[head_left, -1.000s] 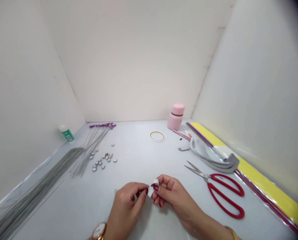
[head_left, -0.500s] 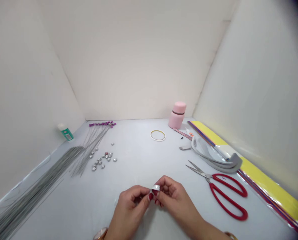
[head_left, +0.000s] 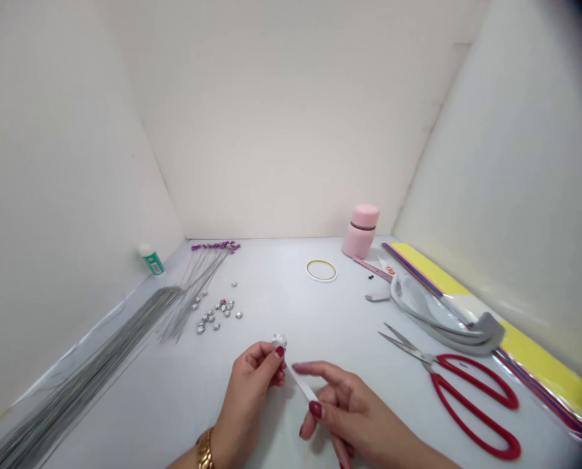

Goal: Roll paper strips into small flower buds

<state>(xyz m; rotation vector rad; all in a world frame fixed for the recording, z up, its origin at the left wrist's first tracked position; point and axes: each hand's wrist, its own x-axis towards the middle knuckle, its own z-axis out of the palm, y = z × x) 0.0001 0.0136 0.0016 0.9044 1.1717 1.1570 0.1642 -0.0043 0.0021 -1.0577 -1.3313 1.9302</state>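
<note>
Left hand (head_left: 252,384) pinches folded paper strip (head_left: 301,385), right hand (head_left: 349,407) grips its tail, toward near edge of white counter (head_left: 281,299).

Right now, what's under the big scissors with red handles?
Pale grey tabletop shows through the red-handled metal scissors' two loops, with a tiny purple speck inside the farther one. Whatever's directly beneath blades and handles is covered.
</note>
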